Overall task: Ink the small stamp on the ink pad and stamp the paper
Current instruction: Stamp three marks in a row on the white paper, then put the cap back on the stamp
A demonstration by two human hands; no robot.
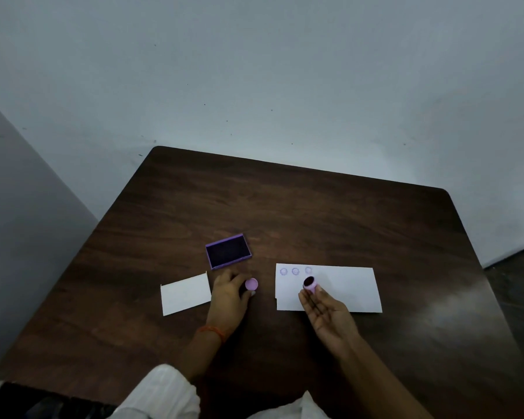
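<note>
A small round lilac stamp [310, 283] is held at the fingertips of my right hand [327, 313], its dark inked face turned up and away from me, just above the white paper [345, 290]. Three faint purple round prints [295, 271] run along the paper's top left edge. My left hand [229, 297] grips a lilac round cap [251, 284] on the table between the paper and the ink pad. The open purple ink pad [228, 251] with its dark surface lies just beyond my left hand.
A smaller blank white card [185, 293] lies left of my left hand. Everything sits on a dark wooden table [315, 213] pushed against a pale wall. An orange thread circles my left wrist [214, 331].
</note>
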